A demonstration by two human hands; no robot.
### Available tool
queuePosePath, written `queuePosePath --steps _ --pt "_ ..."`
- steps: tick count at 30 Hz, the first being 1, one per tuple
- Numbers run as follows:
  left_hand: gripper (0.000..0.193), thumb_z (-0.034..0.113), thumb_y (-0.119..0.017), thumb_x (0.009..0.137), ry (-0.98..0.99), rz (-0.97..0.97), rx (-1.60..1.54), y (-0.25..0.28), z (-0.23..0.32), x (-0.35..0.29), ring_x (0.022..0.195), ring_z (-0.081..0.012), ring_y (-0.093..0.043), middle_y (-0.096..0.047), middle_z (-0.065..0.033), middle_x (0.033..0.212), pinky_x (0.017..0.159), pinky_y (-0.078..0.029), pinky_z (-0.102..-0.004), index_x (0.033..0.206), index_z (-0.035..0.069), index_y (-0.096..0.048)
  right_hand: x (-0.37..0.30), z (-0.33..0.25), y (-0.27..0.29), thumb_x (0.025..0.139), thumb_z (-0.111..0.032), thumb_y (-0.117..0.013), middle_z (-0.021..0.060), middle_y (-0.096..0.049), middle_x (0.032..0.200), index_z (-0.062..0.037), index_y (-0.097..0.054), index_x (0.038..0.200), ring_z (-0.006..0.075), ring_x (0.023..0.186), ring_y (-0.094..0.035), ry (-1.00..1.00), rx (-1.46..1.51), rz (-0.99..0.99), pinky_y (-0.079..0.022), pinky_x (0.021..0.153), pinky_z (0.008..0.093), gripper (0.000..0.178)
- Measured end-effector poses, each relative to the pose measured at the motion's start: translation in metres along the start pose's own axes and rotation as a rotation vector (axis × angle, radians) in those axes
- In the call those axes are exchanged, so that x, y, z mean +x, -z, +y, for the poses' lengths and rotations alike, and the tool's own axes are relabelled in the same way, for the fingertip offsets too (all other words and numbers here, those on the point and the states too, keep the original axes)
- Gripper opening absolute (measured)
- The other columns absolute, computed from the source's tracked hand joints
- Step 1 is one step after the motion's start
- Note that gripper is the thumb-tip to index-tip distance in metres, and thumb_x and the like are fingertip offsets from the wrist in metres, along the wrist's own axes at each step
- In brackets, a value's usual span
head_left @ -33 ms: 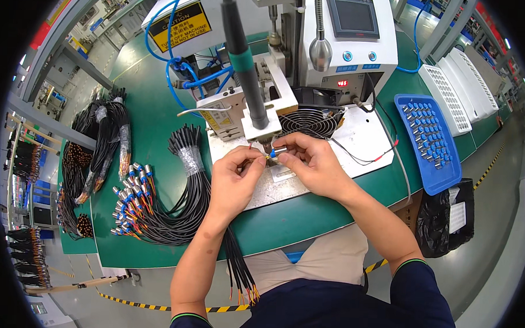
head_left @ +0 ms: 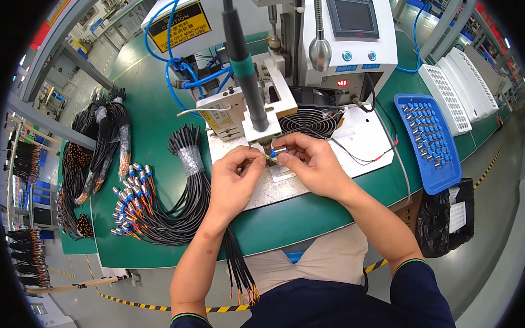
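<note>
Under the tip of a soldering iron (head_left: 248,77) on a bench machine, both my hands work close together. My right hand (head_left: 317,169) is closed on a small silver cylindrical connector (head_left: 280,149) with a blue end. Thin wires, at least one of them yellow, are pinched between the thumb and forefinger of my left hand (head_left: 236,177), touching the connector's blue end. My fingers partly cover the joint, so I cannot tell how wire and connector meet. To the left lies a bundle of black cables (head_left: 194,202), many ending in similar silver-and-blue connectors (head_left: 131,200).
A blue tray (head_left: 457,178) of loose connectors sits at the right, beside white perforated trays (head_left: 447,101). A round black fan guard (head_left: 307,124) stands behind my hands. More cable bundles (head_left: 104,135) lie far left. A flexible lamp (head_left: 320,53) hangs near the control box (head_left: 359,57).
</note>
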State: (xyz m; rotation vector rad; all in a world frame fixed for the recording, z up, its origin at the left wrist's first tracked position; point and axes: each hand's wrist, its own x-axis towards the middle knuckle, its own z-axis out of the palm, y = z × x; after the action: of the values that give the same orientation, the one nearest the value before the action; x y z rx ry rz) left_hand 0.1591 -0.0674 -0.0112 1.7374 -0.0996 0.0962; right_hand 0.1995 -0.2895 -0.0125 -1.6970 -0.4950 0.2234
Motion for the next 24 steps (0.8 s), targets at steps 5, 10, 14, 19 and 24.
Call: queuePosePath --steps 5,10,14,19,24 --pt "0.012 0.005 -0.075 0.102 0.023 0.006 0.016 -0.0004 0.0033 -0.0008 0.076 -0.0047 -0.049 -0.067 0.0001 0.092 0.067 -0.039 -0.0239 0.103 -0.007 -0.077 0.0 0.0002 -0.0004 0.105 -0.005 -0.074 0.0058 -0.078 0.112 0.0039 -0.072 0.133 0.0065 0.095 -0.07 -0.008 -0.001 0.0 -0.057 0.085 0.0253 0.029" --pt "0.012 0.005 -0.075 0.101 0.009 0.009 -0.004 -0.0009 0.0034 -0.0007 0.077 -0.0051 -0.051 -0.068 -0.0002 0.093 0.068 -0.041 -0.0236 0.102 -0.007 -0.077 0.0004 0.0006 -0.0005 0.105 -0.004 -0.073 0.0061 -0.078 0.114 0.0041 -0.072 0.133 0.0071 0.096 -0.07 -0.012 0.003 -0.004 -0.058 0.086 0.0258 0.029" --pt "0.012 0.005 -0.076 0.101 0.011 0.009 0.003 -0.001 0.0035 -0.0004 0.077 -0.0051 -0.051 -0.068 -0.0003 0.093 0.068 -0.041 -0.0236 0.102 -0.007 -0.077 0.0007 0.0024 -0.0003 0.105 -0.004 -0.073 0.0066 -0.078 0.114 0.0044 -0.071 0.133 0.0076 0.097 -0.071 -0.002 -0.006 0.001 -0.058 0.087 0.0263 0.029" --pt "0.012 0.005 -0.076 0.101 0.016 0.012 -0.006 -0.0008 0.0007 -0.0004 0.076 -0.005 -0.05 -0.068 -0.0006 0.093 0.068 -0.04 -0.0235 0.102 -0.007 -0.077 0.0006 0.0009 -0.0003 0.105 -0.003 -0.074 0.0068 -0.078 0.113 0.0045 -0.071 0.133 0.008 0.097 -0.072 -0.002 -0.016 -0.003 -0.058 0.087 0.0265 0.03" --pt "0.012 0.004 -0.076 0.101 0.009 0.011 0.0 -0.0006 0.001 -0.0004 0.076 -0.005 -0.05 -0.068 -0.0005 0.093 0.067 -0.04 -0.0233 0.102 -0.008 -0.077 0.0003 -0.0029 -0.0001 0.105 -0.004 -0.074 0.0073 -0.078 0.113 0.0042 -0.072 0.133 0.0083 0.097 -0.072 -0.017 -0.02 -0.006 -0.059 0.087 0.0266 0.03"
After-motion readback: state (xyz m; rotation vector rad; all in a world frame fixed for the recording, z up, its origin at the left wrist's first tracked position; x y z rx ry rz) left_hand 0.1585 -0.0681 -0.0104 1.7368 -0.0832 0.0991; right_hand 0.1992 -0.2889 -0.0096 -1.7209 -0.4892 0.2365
